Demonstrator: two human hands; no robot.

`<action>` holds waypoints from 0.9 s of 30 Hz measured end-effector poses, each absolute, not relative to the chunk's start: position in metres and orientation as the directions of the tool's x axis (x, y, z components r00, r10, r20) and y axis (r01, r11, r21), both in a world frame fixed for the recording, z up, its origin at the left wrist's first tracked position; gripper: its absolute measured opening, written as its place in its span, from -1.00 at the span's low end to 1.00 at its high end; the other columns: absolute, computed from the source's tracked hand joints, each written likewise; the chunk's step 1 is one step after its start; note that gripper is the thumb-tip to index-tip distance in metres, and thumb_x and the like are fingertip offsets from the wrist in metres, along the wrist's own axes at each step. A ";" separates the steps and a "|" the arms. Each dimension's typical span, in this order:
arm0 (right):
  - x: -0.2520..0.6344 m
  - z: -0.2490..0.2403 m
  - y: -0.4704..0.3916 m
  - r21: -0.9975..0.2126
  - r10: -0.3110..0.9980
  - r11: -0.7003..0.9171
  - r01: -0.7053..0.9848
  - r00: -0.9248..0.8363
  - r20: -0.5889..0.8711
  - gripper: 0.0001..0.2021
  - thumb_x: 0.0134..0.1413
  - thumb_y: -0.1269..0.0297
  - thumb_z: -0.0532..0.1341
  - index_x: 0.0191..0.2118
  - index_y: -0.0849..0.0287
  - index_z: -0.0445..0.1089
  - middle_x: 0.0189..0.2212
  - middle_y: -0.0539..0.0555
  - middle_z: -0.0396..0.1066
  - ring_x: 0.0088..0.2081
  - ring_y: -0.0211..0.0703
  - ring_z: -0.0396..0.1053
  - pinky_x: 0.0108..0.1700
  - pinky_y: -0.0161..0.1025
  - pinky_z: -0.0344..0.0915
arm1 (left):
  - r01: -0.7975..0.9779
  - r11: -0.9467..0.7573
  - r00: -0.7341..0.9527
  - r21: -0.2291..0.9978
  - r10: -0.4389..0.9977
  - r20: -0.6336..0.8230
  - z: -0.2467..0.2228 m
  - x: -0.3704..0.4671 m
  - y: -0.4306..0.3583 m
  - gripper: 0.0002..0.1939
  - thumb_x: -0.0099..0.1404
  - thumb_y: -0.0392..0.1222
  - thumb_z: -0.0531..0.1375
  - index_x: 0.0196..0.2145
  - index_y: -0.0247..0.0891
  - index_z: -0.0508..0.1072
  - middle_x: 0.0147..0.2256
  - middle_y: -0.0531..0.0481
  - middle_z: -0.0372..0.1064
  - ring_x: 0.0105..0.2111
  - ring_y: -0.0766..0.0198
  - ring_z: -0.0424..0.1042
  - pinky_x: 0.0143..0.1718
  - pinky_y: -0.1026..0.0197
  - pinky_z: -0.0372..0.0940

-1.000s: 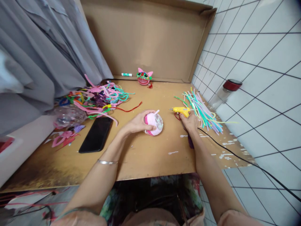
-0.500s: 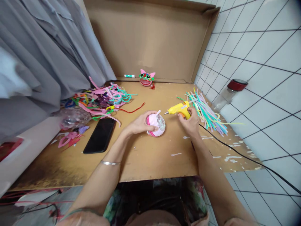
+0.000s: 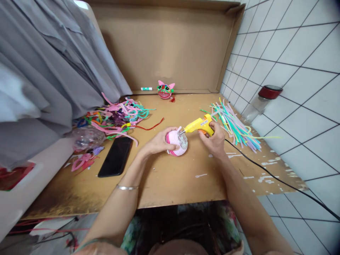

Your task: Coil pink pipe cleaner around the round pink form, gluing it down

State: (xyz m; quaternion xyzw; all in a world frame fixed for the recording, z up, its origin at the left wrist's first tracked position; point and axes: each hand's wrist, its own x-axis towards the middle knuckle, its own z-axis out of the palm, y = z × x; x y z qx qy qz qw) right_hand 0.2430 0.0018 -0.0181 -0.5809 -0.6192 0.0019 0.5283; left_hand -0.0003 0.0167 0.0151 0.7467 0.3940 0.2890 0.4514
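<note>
My left hand (image 3: pixel 160 142) is closed around a small round ball (image 3: pixel 175 141) wrapped in pink and pale pink pipe cleaner. Its right side is bare and looks clear and shiny, and a pale pipe cleaner end sticks up at the top. In my right hand (image 3: pixel 214 140) is a yellow hot glue gun (image 3: pixel 198 125), fingers round its handle. The metal nozzle points left and down at the ball, at the border between wrapping and bare part; whether it touches, I cannot tell.
Tangled pipe cleaners (image 3: pixel 119 115) lie at the left, near a black phone (image 3: pixel 115 157). A straight bundle of pipe cleaners (image 3: pixel 235 125) and a red-lidded jar (image 3: pixel 261 102) are at the right. A decorated cat-like head (image 3: pixel 164 90) and a glue stick (image 3: pixel 146 89) stand at the back. A black cord (image 3: pixel 265 173) trails right.
My right hand has brought the glue gun left, so its nozzle is now at the ball instead of a short gap away. My left hand keeps its hold on the ball.
</note>
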 end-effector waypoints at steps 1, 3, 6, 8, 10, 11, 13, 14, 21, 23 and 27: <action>0.243 -0.019 0.002 -0.616 0.717 0.331 0.715 0.233 0.656 -0.63 -0.06 0.05 0.20 -0.14 0.14 0.27 -0.21 0.13 0.45 -0.26 -0.09 0.44 -0.25 -0.14 0.39 | 0.330 -0.279 0.520 0.902 0.851 0.073 0.015 0.000 0.016 -0.21 -0.13 -0.13 0.38 0.10 -0.32 0.32 -0.02 -0.12 0.42 -0.07 0.09 0.43 0.02 0.08 0.36; 0.243 -0.019 0.002 -0.614 0.718 0.334 0.715 0.229 0.658 -0.62 -0.05 0.05 0.20 -0.14 0.15 0.27 -0.21 0.13 0.45 -0.26 -0.09 0.44 -0.25 -0.15 0.39 | 0.342 -0.270 0.514 0.900 0.856 0.061 0.016 0.000 0.016 -0.19 -0.13 -0.13 0.38 0.11 -0.33 0.31 0.00 -0.13 0.41 -0.05 0.08 0.43 0.04 0.07 0.36; 0.243 -0.020 0.002 -0.612 0.731 0.318 0.724 0.224 0.645 -0.62 -0.05 0.05 0.21 -0.13 0.14 0.27 -0.20 0.14 0.45 -0.25 -0.08 0.44 -0.26 -0.15 0.39 | 0.363 -0.263 0.502 0.894 0.863 0.050 0.017 0.001 0.015 -0.17 -0.13 -0.12 0.37 0.13 -0.35 0.30 0.02 -0.15 0.39 -0.04 0.07 0.42 0.06 0.05 0.34; 0.243 -0.019 0.001 -0.612 0.735 0.312 0.727 0.223 0.640 -0.61 -0.05 0.05 0.22 -0.13 0.14 0.27 -0.20 0.13 0.45 -0.25 -0.08 0.45 -0.26 -0.15 0.39 | 0.369 -0.263 0.495 0.891 0.867 0.051 0.017 0.001 0.015 -0.16 -0.13 -0.11 0.38 0.13 -0.35 0.30 0.02 -0.17 0.39 -0.03 0.06 0.42 0.06 0.03 0.33; 0.243 -0.018 0.001 -0.609 0.734 0.312 0.729 0.222 0.641 -0.61 -0.05 0.04 0.22 -0.13 0.14 0.27 -0.21 0.12 0.45 -0.25 -0.07 0.45 -0.26 -0.14 0.39 | 0.373 -0.267 0.494 0.889 0.868 0.053 0.017 0.000 0.015 -0.16 -0.13 -0.10 0.38 0.13 -0.35 0.31 0.02 -0.17 0.39 -0.03 0.06 0.41 0.08 0.02 0.32; 0.243 -0.018 0.000 -0.608 0.733 0.311 0.730 0.223 0.643 -0.61 -0.06 0.04 0.22 -0.13 0.13 0.27 -0.21 0.12 0.45 -0.25 -0.07 0.45 -0.26 -0.14 0.39 | 0.375 -0.270 0.496 0.887 0.866 0.054 0.016 0.000 0.015 -0.16 -0.13 -0.10 0.38 0.13 -0.34 0.31 0.02 -0.16 0.39 -0.02 0.05 0.41 0.09 0.02 0.32; 0.242 -0.018 0.001 -0.610 0.733 0.308 0.731 0.227 0.642 -0.61 -0.06 0.04 0.22 -0.13 0.13 0.27 -0.22 0.11 0.45 -0.26 -0.07 0.45 -0.27 -0.14 0.39 | 0.376 -0.280 0.500 0.883 0.864 0.061 0.015 0.000 0.016 -0.17 -0.13 -0.11 0.38 0.13 -0.32 0.31 0.02 -0.15 0.39 -0.01 0.05 0.40 0.10 0.02 0.31; 0.242 -0.018 0.001 -0.612 0.732 0.307 0.729 0.230 0.641 -0.61 -0.06 0.04 0.22 -0.13 0.13 0.27 -0.22 0.11 0.45 -0.26 -0.08 0.45 -0.27 -0.14 0.39 | 0.374 -0.285 0.499 0.883 0.864 0.068 0.015 0.000 0.016 -0.17 -0.13 -0.11 0.38 0.13 -0.32 0.32 0.02 -0.15 0.39 -0.01 0.05 0.40 0.10 0.02 0.30; 0.243 -0.021 0.003 -0.613 0.727 0.329 0.718 0.222 0.650 -0.60 -0.04 0.03 0.22 -0.12 0.15 0.26 -0.22 0.14 0.46 -0.25 -0.06 0.46 -0.26 -0.13 0.40 | 0.369 -0.294 0.498 0.882 0.864 0.080 0.012 0.000 0.018 -0.15 -0.13 -0.09 0.39 0.13 -0.35 0.30 0.08 -0.20 0.35 0.03 0.03 0.38 0.13 0.02 0.29; 0.244 -0.022 0.003 -0.609 0.732 0.320 0.726 0.219 0.645 -0.61 -0.04 0.03 0.21 -0.12 0.14 0.26 -0.20 0.14 0.46 -0.24 -0.06 0.46 -0.25 -0.14 0.40 | 0.369 -0.294 0.498 0.882 0.864 0.079 0.012 0.000 0.017 -0.15 -0.13 -0.08 0.39 0.13 -0.35 0.30 0.08 -0.20 0.35 0.03 0.02 0.38 0.13 0.00 0.29; 0.245 -0.020 0.002 -0.599 0.728 0.335 0.727 0.204 0.654 -0.62 -0.04 0.04 0.21 -0.14 0.14 0.26 -0.20 0.14 0.46 -0.25 -0.07 0.46 -0.25 -0.13 0.40 | 0.365 -0.289 0.507 0.885 0.859 0.072 0.014 0.000 0.016 -0.16 -0.12 -0.08 0.39 0.13 -0.36 0.30 0.06 -0.20 0.36 0.01 0.03 0.40 0.10 0.02 0.32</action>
